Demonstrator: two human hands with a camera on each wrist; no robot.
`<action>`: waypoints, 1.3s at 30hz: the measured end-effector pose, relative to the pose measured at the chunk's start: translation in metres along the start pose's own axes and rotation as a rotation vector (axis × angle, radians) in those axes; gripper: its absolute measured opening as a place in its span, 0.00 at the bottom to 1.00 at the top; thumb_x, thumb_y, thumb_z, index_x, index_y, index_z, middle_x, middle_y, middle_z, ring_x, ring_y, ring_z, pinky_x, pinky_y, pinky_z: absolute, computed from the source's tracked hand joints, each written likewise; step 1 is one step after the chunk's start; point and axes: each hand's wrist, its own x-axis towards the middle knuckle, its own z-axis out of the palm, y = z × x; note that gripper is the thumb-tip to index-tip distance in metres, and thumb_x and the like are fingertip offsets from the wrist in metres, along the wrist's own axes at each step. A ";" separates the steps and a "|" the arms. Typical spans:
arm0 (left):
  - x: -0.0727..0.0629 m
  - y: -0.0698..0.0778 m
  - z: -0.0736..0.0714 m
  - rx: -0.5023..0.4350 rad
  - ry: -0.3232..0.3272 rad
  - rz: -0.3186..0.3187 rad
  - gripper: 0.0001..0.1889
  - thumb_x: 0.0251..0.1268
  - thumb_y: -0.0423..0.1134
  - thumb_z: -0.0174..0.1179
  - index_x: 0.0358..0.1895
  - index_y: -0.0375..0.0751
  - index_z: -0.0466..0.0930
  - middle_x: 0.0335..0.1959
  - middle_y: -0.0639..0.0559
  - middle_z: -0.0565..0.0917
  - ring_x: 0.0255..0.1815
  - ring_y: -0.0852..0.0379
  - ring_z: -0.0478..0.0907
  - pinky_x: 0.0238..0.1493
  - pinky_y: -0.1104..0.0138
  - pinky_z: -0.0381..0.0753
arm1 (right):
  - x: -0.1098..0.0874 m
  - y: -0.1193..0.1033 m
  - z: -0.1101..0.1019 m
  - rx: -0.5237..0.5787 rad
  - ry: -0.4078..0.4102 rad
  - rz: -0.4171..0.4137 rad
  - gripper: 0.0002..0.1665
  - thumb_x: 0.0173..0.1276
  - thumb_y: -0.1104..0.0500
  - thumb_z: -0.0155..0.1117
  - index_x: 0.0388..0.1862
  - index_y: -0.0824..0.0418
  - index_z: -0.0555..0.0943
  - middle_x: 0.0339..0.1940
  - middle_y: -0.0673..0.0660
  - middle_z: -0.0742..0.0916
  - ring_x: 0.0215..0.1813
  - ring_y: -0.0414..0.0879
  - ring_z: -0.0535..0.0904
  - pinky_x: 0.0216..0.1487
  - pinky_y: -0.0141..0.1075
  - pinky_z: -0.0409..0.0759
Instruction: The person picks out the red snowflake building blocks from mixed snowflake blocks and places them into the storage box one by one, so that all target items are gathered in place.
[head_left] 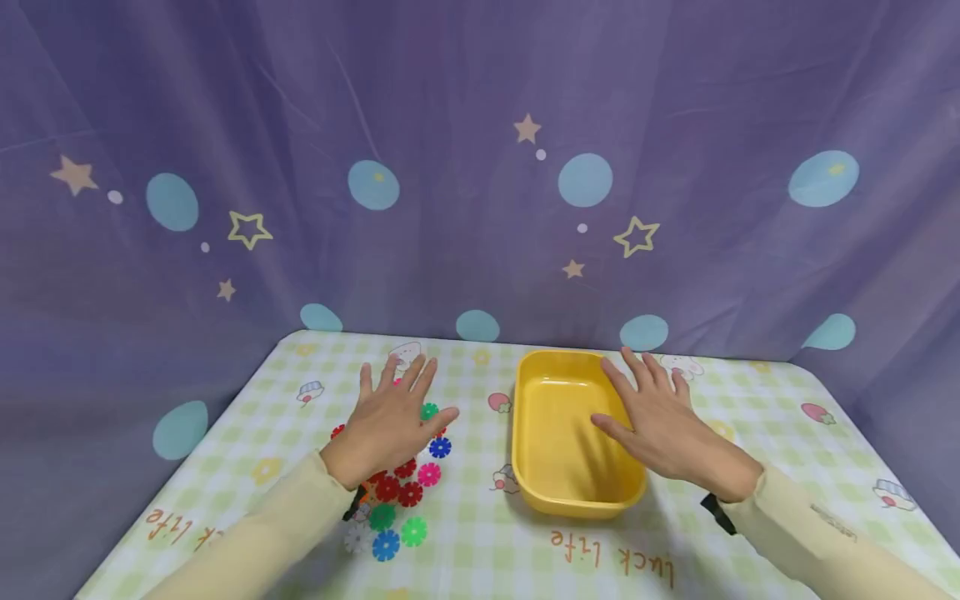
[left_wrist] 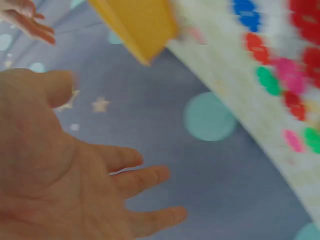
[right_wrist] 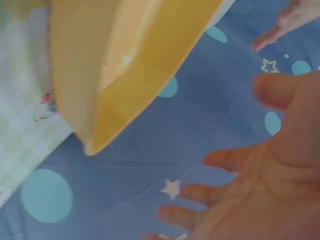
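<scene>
My left hand (head_left: 393, 421) hovers palm down over a loose spread of colourful notched plastic discs (head_left: 386, 487), fingers straight and spread. Part of the spread is hidden beneath that hand and wrist. On the other side, my right hand (head_left: 660, 421) is held over the right rim of a yellow plastic tub (head_left: 570, 507), its fingers spread and holding nothing. The tub stands on the table and nothing shows inside except a shadow. Both wrist views show an open palm, the left palm (left_wrist: 65, 170) and the right palm (right_wrist: 265, 185), with the tub beyond.
A pale green checked cloth (head_left: 468, 550) with printed cakes, strawberries and lettering covers the table. Behind the table's far edge hangs a purple curtain (head_left: 465, 100) with stars and blue dots. Between the discs and the tub lies a strip of bare cloth.
</scene>
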 end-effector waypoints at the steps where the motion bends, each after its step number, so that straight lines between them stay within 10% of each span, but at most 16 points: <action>1: -0.001 -0.006 0.003 0.022 0.008 0.011 0.39 0.66 0.63 0.49 0.71 0.38 0.59 0.68 0.39 0.63 0.68 0.32 0.53 0.63 0.36 0.43 | -0.001 0.002 0.002 -0.002 -0.002 -0.019 0.40 0.70 0.45 0.56 0.73 0.62 0.56 0.73 0.70 0.54 0.70 0.70 0.48 0.59 0.68 0.46; 6: 0.000 -0.028 0.026 0.051 -0.009 0.072 0.27 0.58 0.47 0.66 0.57 0.35 0.75 0.50 0.41 0.78 0.47 0.42 0.69 0.49 0.47 0.70 | -0.007 0.015 0.011 0.038 -0.074 -0.055 0.35 0.65 0.64 0.63 0.68 0.70 0.62 0.67 0.74 0.61 0.63 0.71 0.60 0.57 0.65 0.59; 15: 0.022 -0.041 0.067 -0.068 -0.066 0.132 0.15 0.55 0.35 0.68 0.48 0.42 0.82 0.43 0.49 0.80 0.46 0.48 0.73 0.50 0.54 0.72 | -0.008 0.030 0.029 0.114 -0.111 0.055 0.27 0.65 0.66 0.61 0.60 0.77 0.69 0.50 0.69 0.78 0.49 0.60 0.77 0.47 0.51 0.76; 32: 0.057 -0.042 0.059 -0.120 -0.315 0.157 0.12 0.53 0.33 0.69 0.33 0.46 0.73 0.30 0.56 0.69 0.34 0.56 0.64 0.37 0.64 0.70 | 0.002 0.038 0.034 0.130 -0.095 -0.011 0.26 0.63 0.70 0.61 0.59 0.79 0.70 0.39 0.60 0.80 0.42 0.53 0.79 0.42 0.45 0.79; 39: 0.059 -0.040 0.062 -0.169 -0.365 0.154 0.15 0.55 0.33 0.67 0.43 0.51 0.75 0.32 0.56 0.72 0.33 0.57 0.68 0.33 0.67 0.73 | 0.002 0.039 0.035 0.122 -0.088 -0.001 0.26 0.63 0.70 0.61 0.60 0.79 0.69 0.39 0.61 0.80 0.41 0.52 0.79 0.41 0.44 0.79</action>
